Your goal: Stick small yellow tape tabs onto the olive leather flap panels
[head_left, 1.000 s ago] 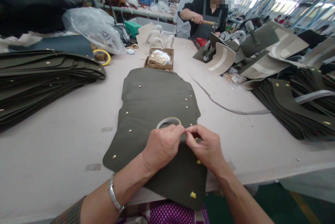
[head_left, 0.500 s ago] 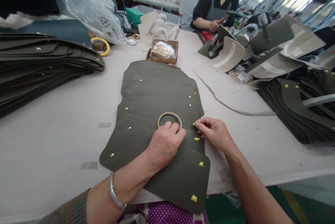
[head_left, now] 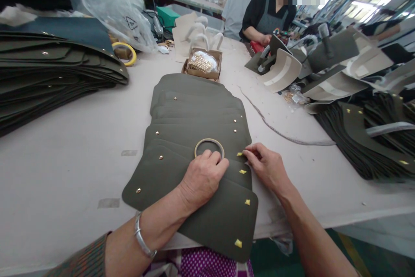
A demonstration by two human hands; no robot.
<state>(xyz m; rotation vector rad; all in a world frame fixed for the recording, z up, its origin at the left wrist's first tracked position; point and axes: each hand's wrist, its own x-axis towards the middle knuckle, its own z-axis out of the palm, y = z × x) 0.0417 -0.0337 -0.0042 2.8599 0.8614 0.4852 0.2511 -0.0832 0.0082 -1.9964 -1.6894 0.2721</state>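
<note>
A fanned stack of dark olive panels lies on the table in front of me, dotted with small gold studs. My left hand rests on the panels, its fingers closed on the near edge of a thin roll of tape. At the stack's right edge, my right hand has thumb and forefinger pinched together. Its fingertips are right beside a small piece of yellow tape stuck on a panel. Whether anything is between them is hidden. More yellow pieces sit on the nearer panels along the same side.
A pile of olive panels stands at the left, near a yellow tape roll and a plastic bag. Beyond the stack is a cardboard box with gold chain. A cord and more panels lie right. A co-worker is across the table.
My right fingertips have drawn slightly right, off the stud's spot, where a yellow tape piece now shows. My left hand stays on the tape roll. The co-worker's hands have lowered.
</note>
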